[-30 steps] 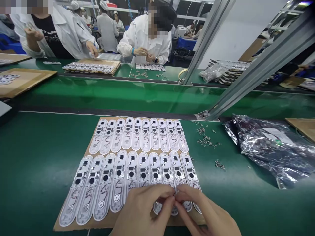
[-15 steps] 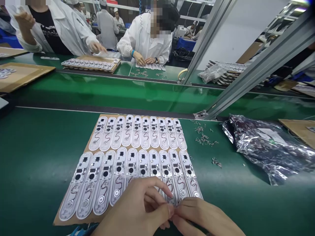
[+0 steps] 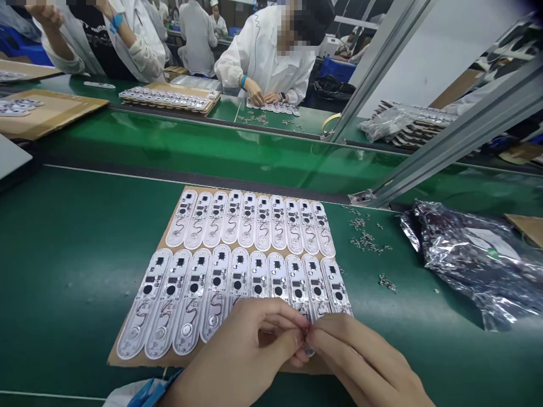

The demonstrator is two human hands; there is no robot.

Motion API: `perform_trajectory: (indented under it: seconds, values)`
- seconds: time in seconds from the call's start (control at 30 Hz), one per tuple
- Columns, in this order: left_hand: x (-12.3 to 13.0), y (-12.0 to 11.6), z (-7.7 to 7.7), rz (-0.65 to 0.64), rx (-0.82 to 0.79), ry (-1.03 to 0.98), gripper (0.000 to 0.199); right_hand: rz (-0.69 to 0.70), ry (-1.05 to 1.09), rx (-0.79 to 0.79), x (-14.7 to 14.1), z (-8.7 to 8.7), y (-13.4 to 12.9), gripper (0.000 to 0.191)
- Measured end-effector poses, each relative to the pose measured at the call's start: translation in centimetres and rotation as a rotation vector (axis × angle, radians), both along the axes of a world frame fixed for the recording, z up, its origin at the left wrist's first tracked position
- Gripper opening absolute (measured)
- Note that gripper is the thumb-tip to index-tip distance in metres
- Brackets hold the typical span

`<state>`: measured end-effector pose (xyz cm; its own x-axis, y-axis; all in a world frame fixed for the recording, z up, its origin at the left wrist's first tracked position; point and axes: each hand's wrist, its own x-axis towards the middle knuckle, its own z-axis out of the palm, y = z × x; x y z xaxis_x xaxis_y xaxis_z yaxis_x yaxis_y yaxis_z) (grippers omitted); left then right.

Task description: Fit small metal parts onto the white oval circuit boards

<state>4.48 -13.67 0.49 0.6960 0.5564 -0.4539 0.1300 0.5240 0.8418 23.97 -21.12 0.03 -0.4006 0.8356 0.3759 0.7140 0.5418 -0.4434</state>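
Note:
Two rows of white oval casings, with circuit boards, thin wires and round discs, lie on a cardboard sheet. Over the lower right of the front row, my left hand has its thumb and index fingertips pinched together. My right hand meets it there, fingers bent and closed at the same spot. Whatever is between the fingertips is too small and hidden to name. Small metal parts are scattered on the green table to the right of the cardboard.
A shiny plastic bag lies at the right. Behind a green divider and a slanted metal post, a person in a white coat handles similar casings. More cardboard sits at the far left.
The view has shifted, so the casings appear slightly higher and further right. My index fingertip has come down to my thumb. The co-worker at the upper left has drawn back an arm.

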Motion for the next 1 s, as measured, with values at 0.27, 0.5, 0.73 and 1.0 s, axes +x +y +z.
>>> perform_trajectory:
  seconds: [0.27, 0.5, 0.73, 1.0]
  values:
    - [-0.1, 0.2, -0.4, 0.019, 0.079, 0.043, 0.023, -0.038, -0.102, -0.139, -0.2, -0.7, 1.0, 0.018]
    - [-0.1, 0.6, 0.3, 0.019, 0.056, 0.001, 0.022, -0.101, -0.065, -0.038, -0.7, -0.4, 1.1, 0.016]
    - [-0.2, 0.1, 0.3, 0.015, 0.189, 0.055, 0.015, -0.197, 0.026, 0.054, -1.1, -0.9, 0.6, 0.014]
    - [-0.4, -0.5, -0.4, -0.016, 0.434, 0.250, 0.026, -0.274, -0.025, 0.075, -0.3, -1.0, 0.4, 0.014]
